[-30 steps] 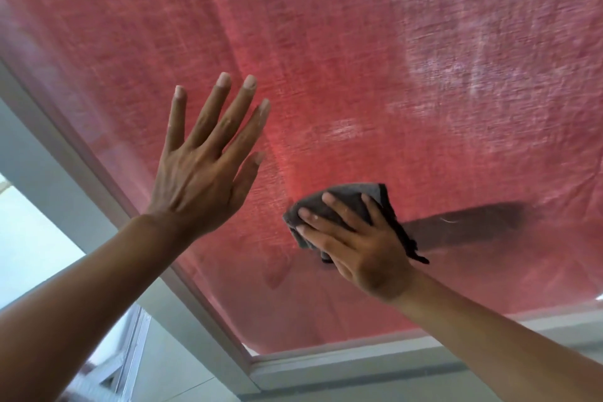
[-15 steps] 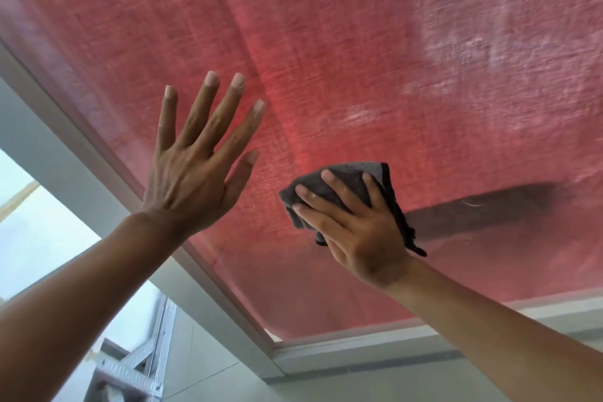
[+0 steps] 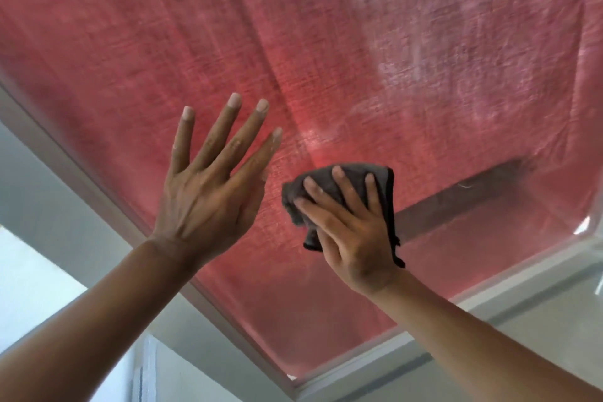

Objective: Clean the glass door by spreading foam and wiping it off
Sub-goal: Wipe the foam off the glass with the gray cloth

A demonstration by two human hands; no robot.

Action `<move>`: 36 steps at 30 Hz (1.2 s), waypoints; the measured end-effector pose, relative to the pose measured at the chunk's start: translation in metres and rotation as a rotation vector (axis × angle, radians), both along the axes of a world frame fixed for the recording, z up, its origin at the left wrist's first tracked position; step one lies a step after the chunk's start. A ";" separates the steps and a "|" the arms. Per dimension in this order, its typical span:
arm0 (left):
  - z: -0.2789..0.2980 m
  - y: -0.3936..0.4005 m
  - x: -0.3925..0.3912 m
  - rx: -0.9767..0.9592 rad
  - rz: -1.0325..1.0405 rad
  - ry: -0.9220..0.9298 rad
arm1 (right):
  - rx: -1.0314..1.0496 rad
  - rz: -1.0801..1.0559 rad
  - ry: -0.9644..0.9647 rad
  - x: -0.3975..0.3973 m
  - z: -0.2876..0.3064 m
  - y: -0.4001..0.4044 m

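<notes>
Both arms are up at the glass door (image 3: 326, 42), and the pane fills nearly the whole view, with a red woven curtain (image 3: 137, 52) showing through it. The right hand (image 3: 350, 225) has its fingers spread fairly straight across a dark grey cloth (image 3: 329, 178), pressing it flat onto the glass. The cloth is bunched under the palm, poking out above the fingertips and hanging out along the right side of the hand down toward the wrist. Just beside the cloth, on its left, the left hand (image 3: 208, 189) is open, fingers straight and fanned, holding nothing; whether the palm actually touches the glass I can't tell. Up and to the right of the cloth, the glass carries a whitish, hazy film of foam (image 3: 450, 52), patchy and streaked. Running off to the right from the cloth, a dark band (image 3: 463, 199) shows on the pane. Below the cloth, the pale door frame (image 3: 359, 365) runs along the bottom edge of the glass and meets the left rail at a corner.
</notes>
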State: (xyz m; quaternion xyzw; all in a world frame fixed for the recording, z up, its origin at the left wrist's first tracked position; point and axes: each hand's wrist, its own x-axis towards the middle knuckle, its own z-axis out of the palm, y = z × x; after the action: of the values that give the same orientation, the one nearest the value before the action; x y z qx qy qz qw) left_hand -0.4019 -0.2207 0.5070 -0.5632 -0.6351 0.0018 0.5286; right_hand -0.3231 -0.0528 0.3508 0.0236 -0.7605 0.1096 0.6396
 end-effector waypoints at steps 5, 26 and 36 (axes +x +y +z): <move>-0.001 -0.028 -0.006 0.041 0.030 -0.006 | -0.345 -0.038 0.161 -0.017 0.032 -0.040; -0.005 -0.039 -0.011 0.025 0.088 -0.014 | -0.209 -0.115 0.036 -0.024 -0.019 -0.077; -0.005 -0.037 -0.008 0.036 0.114 -0.021 | -0.324 -0.083 0.288 -0.044 0.126 -0.040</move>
State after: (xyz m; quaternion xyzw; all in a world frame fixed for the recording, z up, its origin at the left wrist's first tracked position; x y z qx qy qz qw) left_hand -0.4096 -0.2581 0.5024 -0.5165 -0.6715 0.0145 0.5311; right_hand -0.3668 -0.0928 0.4769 -0.0954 -0.6340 0.1993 0.7411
